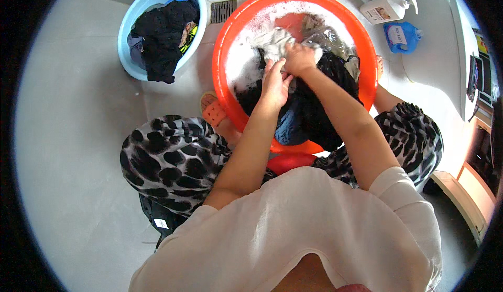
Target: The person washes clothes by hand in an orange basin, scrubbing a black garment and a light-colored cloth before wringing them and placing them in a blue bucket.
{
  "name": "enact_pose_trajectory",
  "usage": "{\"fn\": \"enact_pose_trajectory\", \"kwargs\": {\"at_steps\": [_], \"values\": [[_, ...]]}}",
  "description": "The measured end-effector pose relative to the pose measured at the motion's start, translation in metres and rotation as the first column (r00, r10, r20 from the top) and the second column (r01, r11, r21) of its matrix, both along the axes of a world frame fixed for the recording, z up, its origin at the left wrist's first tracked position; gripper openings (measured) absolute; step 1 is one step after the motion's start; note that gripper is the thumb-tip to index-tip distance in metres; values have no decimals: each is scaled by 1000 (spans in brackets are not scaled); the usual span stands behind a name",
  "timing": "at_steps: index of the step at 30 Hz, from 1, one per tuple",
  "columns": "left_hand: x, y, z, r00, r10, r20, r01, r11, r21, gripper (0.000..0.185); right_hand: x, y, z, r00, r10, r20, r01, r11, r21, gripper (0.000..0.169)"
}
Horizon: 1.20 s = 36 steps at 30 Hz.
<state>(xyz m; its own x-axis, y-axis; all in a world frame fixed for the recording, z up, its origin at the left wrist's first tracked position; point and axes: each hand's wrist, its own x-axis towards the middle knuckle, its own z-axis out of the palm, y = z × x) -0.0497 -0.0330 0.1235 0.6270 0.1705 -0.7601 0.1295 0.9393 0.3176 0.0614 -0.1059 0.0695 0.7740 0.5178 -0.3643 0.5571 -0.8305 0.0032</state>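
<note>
An orange plastic basin (217,62) stands between my feet, holding sudsy water and wet clothes. My right hand (301,59) grips a wet white cloth (275,43) above the water. Close beside it, my left hand (276,86) has its fingers spread near the cloth and the right hand; whether it pinches any fabric cannot be told. Dark garments (310,107) heap at the near side, with a blue piece (289,129) among them. Greyish-brown fabric (330,36) soaks at the far right, and white foam (243,62) covers the left part.
A light blue tub (123,48) of dark clothes (163,32) stands at the upper left. Beside it is a floor drain (223,11). At the right are a white pump bottle (383,10) and a blue jug (402,37). My knees flank the basin.
</note>
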Motion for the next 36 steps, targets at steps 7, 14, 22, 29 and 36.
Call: {"fn": "enact_pose_trajectory", "kwargs": {"at_steps": [7, 14, 22, 29, 36], "values": [[2, -2, -5, 989, -18, -147, 20, 1000, 14, 50, 43, 27, 3, 981, -132, -144, 131, 991, -16, 35], [5, -8, -12, 998, -16, -64, 11, 997, -73, 62, 30, -2, 13, 967, 253, -22, -250, 933, -260, 48], [11, 7, -2, 833, 163, 529, -13, 961, -275, 75, -74, 6, 131, 997, 63, 43, -77, 803, 590, 42], [-8, 13, -3, 807, 215, 551, 5, 929, -370, 54, -152, 0, 176, 994, 69, 80, -105, 750, 653, 58], [8, 0, 31, 995, -92, 42, 81, 974, 213, 27, -10, 6, 119, 787, -439, -434, 610, 656, 444, 56]]}}
